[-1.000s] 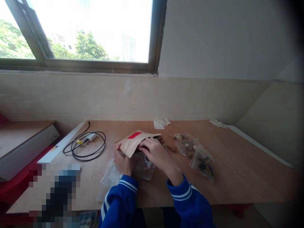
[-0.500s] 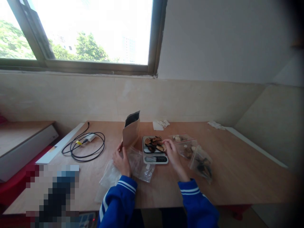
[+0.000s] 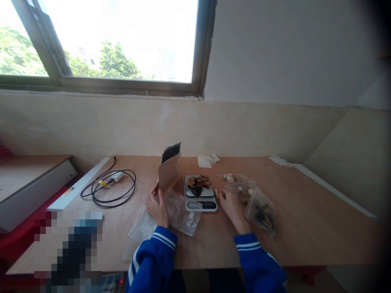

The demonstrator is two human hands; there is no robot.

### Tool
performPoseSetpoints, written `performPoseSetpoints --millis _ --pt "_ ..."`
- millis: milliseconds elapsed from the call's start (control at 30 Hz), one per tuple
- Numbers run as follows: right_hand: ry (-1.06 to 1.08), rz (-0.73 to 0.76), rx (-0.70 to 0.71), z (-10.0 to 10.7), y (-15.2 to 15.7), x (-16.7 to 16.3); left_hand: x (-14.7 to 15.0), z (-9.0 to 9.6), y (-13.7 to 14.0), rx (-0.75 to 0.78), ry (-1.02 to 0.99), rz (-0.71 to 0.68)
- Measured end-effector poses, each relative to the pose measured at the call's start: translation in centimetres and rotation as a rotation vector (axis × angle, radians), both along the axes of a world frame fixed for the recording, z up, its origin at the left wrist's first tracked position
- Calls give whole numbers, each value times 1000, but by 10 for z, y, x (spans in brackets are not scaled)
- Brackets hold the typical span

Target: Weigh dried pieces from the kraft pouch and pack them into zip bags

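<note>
My left hand point(image 3: 157, 206) is closed on the lower left edge of a brown paper pouch point(image 3: 168, 173), which stands upright with its dark-lined mouth open. Clear plastic bags point(image 3: 185, 215) lie flat beside and under that hand. Dark brown dried slices point(image 3: 198, 185), perhaps mushroom, sit on the plate of a small white kitchen scale point(image 3: 210, 206); its display is unreadable. Just off the scale's right edge is my right hand point(image 3: 230, 205), thumb and fingers pinched together. Whatever they hold is too small to make out.
Zip bags of dried pieces point(image 3: 240, 191) lie right of the scale, one with dark pieces point(image 3: 264, 215) nearest. A coiled black cable point(image 3: 114, 203) with a white adapter rests at left. Paper scraps point(image 3: 205, 161) lie at the back. A window is above.
My right hand has drawn back from the slices to the right, off the scale plate. The pile now spreads less to the right. My left hand stays on the pouch.
</note>
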State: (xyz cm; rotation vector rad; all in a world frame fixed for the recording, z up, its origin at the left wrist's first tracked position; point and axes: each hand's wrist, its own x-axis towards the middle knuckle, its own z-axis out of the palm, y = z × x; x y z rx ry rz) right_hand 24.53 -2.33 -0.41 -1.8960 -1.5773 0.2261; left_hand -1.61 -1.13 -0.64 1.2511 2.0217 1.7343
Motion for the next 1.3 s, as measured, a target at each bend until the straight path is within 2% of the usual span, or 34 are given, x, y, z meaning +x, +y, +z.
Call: performPoseSetpoints --millis 67,133,333,467,600,800,933,1033,1100,1167,1233,1300 --pt "88 -64 84 -4 1 5 0 0 0 2 -6 0" --pt "205 -66 210 -10 4 6 0 0 0 0 -11 -4" --pt "279 120 405 -14 14 -9 1 2 -2 -5 -26 -9" --pt "122 237 383 -7 11 -19 1 3 -2 -14 -30 -9" --pt "-43 262 319 -4 5 -27 0 2 -2 -15 -39 -15" --pt "-11 271 344 -9 -3 -26 1 2 -2 -4 -19 -14" --pt "41 206 447 -15 -11 -12 7 3 -5 159 12 101" --pt "-15 176 443 -22 -16 -3 11 -3 -9 320 43 90" --pt "-57 195 419 -26 -17 -1 11 -8 -14 390 96 13" --pt "-89 218 398 -30 -16 0 11 -9 -18 411 182 -159" --pt "-115 217 375 -33 -15 -1 11 -4 -23 348 307 -464" --pt "-144 181 345 -35 -15 -1 13 6 -27 209 456 -829"
